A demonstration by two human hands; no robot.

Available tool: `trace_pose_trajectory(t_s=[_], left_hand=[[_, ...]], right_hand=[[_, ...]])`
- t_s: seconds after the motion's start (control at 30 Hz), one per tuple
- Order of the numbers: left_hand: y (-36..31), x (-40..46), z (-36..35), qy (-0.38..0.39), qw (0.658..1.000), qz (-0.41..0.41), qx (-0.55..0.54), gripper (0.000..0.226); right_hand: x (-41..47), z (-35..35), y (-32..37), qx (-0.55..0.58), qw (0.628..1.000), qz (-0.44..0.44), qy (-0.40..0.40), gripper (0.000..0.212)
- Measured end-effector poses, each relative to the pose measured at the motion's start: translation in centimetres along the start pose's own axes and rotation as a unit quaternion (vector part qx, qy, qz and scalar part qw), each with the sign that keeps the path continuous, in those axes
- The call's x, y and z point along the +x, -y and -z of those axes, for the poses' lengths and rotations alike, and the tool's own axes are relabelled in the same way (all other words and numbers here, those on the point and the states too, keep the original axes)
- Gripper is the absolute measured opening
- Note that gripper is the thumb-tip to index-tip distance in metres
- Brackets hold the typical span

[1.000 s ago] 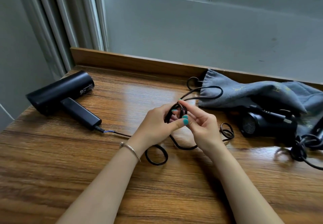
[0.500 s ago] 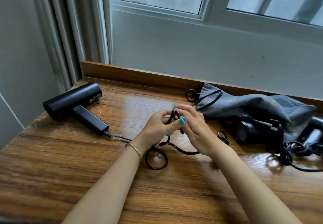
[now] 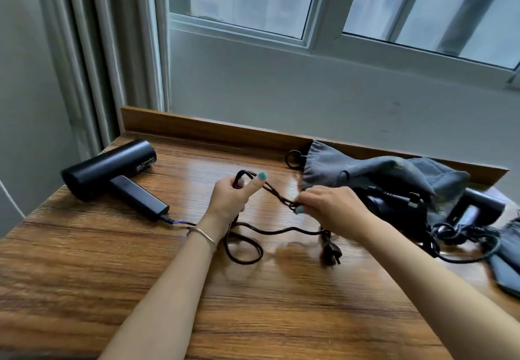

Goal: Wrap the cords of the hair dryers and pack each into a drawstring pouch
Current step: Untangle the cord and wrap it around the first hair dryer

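Note:
A black hair dryer [image 3: 112, 169] lies on its side at the left of the wooden table [image 3: 281, 317]. Its black cord [image 3: 277, 195] runs from the handle to my hands. My left hand [image 3: 232, 198] grips a folded bundle of the cord above the table. My right hand [image 3: 329, 207] pinches the same cord a short way to the right, so a doubled length stretches between them. The plug [image 3: 330, 254] hangs below my right hand. A grey drawstring pouch [image 3: 365, 172] lies at the back right, partly over a second black dryer [image 3: 394, 205].
A third dryer [image 3: 478, 209] with a tangled cord [image 3: 461, 237] sits at the far right, beside another dark pouch [image 3: 506, 269] at the table's right edge. A raised wooden lip [image 3: 211, 129] borders the back, under a window wall.
My hands have moved apart: the right hand drew the cord out to the right while the left kept the bundle. The plug now dangles below the right hand. The camera tilted up.

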State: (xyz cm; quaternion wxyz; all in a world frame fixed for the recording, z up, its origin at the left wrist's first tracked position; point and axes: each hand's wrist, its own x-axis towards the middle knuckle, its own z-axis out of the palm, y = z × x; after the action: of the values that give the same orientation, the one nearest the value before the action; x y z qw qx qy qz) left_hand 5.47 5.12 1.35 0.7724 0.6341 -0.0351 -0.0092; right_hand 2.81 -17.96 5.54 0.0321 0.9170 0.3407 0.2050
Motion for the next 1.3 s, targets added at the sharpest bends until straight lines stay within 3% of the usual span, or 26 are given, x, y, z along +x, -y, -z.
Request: trace_pose_trajectory(t_s=[0.07, 0.13, 0.17, 0.23, 0.33, 0.43, 0.53, 0.6, 0.73, 0.87, 1.03, 1.1, 1.2, 1.3], left_hand=[[-0.1, 0.1, 0.3, 0.03, 0.999, -0.017, 0.029, 0.036], [0.1, 0.3, 0.4, 0.045, 0.994, -0.043, 0.089, 0.039], [0.4, 0.3, 0.4, 0.04, 0.981, -0.076, 0.171, 0.037], [1.3, 0.2, 0.1, 0.012, 0.929, -0.155, 0.336, 0.027], [1.8, -0.1, -0.5, -0.061, 0.869, -0.199, 0.449, 0.027], [1.3, 0.0, -0.4, -0.062, 0.827, -0.127, 0.543, 0.046], [0.9, -0.4, 0.4, -0.023, 0.754, -0.088, 0.65, 0.058], [0.6, -0.4, 0.7, -0.021, 0.767, -0.088, 0.636, 0.06], [0.8, 0.0, 0.7, -0.018, 0.843, -0.074, 0.532, 0.059], [1.2, 0.2, 0.8, -0.03, 0.851, -0.058, 0.521, 0.065], [1.1, -0.4, 1.5, 0.126, 0.893, -0.051, 0.43, 0.039], [2.0, -0.1, 1.6, 0.111, 0.873, -0.093, 0.466, 0.033], [3.0, 0.7, 1.3, 0.021, 0.761, -0.139, 0.633, 0.037], [2.9, 0.9, 0.3, 0.004, 0.727, -0.13, 0.675, 0.044]], right_hand=[[-0.4, 0.8, -0.4, 0.029, 0.993, -0.111, -0.03, 0.031], [-0.7, 1.5, -2.0, 0.065, 0.966, -0.25, 0.007, 0.021], [-0.9, 1.6, -2.7, 0.064, 0.953, -0.296, 0.035, 0.017], [-0.9, 1.4, -3.3, 0.031, 0.937, -0.341, 0.07, 0.016], [-0.2, 0.3, -2.9, -0.016, 0.919, -0.389, 0.061, 0.02], [0.5, -0.8, -2.4, -0.053, 0.907, -0.413, 0.064, 0.023], [0.7, -1.3, -2.4, -0.066, 0.897, -0.435, 0.053, 0.025], [0.8, -1.4, -2.3, -0.057, 0.891, -0.449, 0.026, 0.024], [1.3, -2.5, -0.9, -0.061, 0.89, -0.451, 0.024, 0.02], [1.7, -4.3, -0.4, -0.024, 0.877, -0.475, 0.068, 0.018], [2.0, -4.7, -1.6, -0.043, 0.861, -0.498, 0.095, 0.02], [2.4, -4.2, -1.6, -0.081, 0.878, -0.453, 0.129, 0.018], [2.6, -3.5, -0.9, -0.127, 0.905, -0.356, 0.194, 0.018], [1.9, -3.2, -1.7, -0.029, 0.898, -0.383, 0.215, 0.022]])
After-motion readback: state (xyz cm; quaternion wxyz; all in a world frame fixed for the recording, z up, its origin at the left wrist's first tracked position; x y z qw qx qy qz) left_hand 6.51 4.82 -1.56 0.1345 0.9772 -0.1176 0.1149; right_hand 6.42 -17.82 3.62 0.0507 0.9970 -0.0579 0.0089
